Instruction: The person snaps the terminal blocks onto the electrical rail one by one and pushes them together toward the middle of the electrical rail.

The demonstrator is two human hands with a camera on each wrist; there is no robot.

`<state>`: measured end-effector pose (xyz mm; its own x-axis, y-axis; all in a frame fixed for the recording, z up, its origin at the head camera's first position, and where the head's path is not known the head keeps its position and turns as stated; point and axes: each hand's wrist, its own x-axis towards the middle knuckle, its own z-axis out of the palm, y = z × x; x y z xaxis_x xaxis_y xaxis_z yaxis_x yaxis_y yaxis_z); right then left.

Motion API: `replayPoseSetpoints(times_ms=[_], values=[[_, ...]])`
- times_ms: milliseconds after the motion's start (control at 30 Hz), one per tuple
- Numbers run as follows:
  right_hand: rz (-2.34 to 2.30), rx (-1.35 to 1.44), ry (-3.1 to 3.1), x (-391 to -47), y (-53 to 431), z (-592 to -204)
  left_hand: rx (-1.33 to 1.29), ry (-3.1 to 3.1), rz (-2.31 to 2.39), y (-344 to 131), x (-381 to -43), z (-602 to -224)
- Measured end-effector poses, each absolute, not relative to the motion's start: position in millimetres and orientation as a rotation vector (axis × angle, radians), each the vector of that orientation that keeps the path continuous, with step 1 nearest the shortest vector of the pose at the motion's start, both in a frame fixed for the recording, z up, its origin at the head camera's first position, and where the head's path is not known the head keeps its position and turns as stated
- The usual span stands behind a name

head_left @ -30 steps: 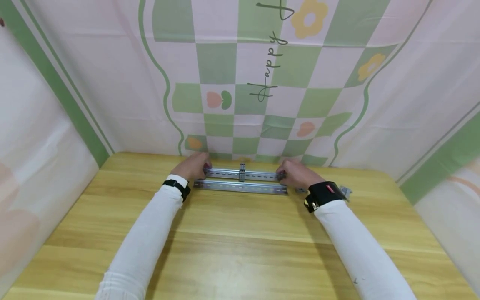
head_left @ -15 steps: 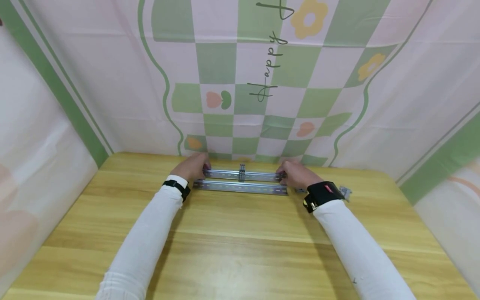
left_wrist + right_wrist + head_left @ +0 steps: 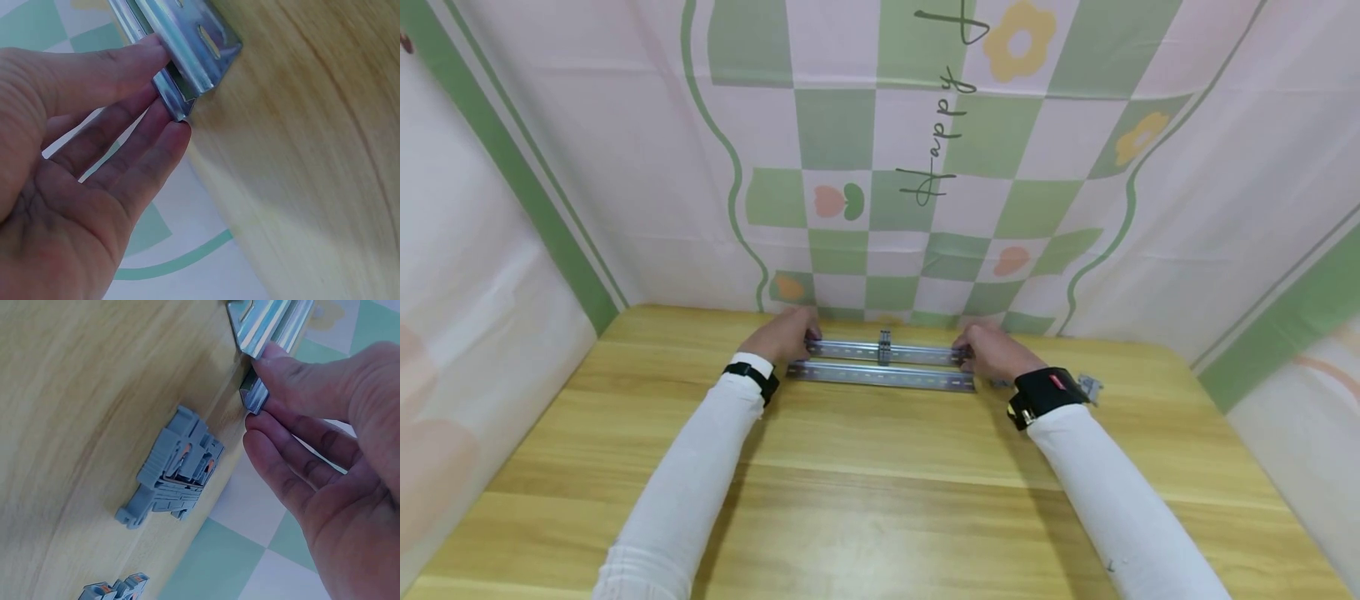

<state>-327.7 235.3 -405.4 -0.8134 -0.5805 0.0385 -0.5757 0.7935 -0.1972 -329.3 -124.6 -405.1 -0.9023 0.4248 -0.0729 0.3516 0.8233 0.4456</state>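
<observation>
Two rails (image 3: 925, 353), partial in wrist views

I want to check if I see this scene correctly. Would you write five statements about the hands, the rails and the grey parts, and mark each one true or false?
1. The left hand and the right hand hold opposite ends of the far rail. True.
2. The near rail lies crosswise over the far rail. False: the two lie side by side, roughly parallel.
3. Grey hardware sits on the far rail, between the hands. True.
4. The loose blocks lie beside the left hand. False: they lie on the table by the right hand.
5. Both sleeves are black. False: they are white; the wrist bands are black.
</observation>
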Motion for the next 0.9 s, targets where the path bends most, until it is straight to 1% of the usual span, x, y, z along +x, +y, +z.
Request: replayPoseSetpoints(times_ms=[167, 433, 700, 800, 900], values=[[-0.355, -0.973, 2.948, -325, 236, -406, 0.597, 2.825, 0.664, -126, -329, -405], [-0.398, -0.894, 2.981, -318, 236, -403, 0.599, 2.841, 0.659, -127, -324, -403], [-0.446, -0.937, 3.011, -296, 230, -397, 0.588, 2.903, 0.695, -120, -305, -393], [-0.456, -0.945, 3.009, -287, 228, -398, 0.612, 2.928, 0.697, -113, -295, -392], [-0.483, -0.896, 2.991, -277, 226, -398, 0.663, 2.931, 0.69, -105, -285, -392]])
